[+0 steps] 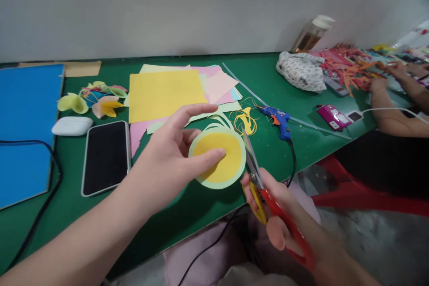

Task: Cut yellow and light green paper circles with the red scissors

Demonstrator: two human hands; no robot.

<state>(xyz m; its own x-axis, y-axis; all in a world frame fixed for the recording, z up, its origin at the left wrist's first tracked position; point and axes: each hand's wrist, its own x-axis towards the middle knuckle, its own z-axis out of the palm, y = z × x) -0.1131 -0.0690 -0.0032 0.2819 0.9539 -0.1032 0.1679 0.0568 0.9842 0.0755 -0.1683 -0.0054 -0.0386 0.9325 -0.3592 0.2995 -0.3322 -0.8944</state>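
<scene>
Between its thumb and fingers my left hand [179, 154] pinches two stacked paper circles. The smaller yellow paper circle [209, 145] lies on top of a slightly larger pale green paper circle [217, 183], whose rim shows all around. My right hand [278, 210] grips scissors [256, 167] with one red and one yellow handle. Their blades point up and away, close beside the right edge of the circles. Just beyond the circles lie curled yellow paper offcuts [247, 120] and pale green strips [221, 118] on the table.
Coloured paper sheets [164, 94] lie on the green table [161, 223]. A phone [106, 158], a white case [72, 126], paper petals [73, 103] and a blue board [23, 120] are left. To the right are a glue gun [279, 120], cloth bundle [298, 71], bottle [311, 35] and a co-worker's arms [389, 103].
</scene>
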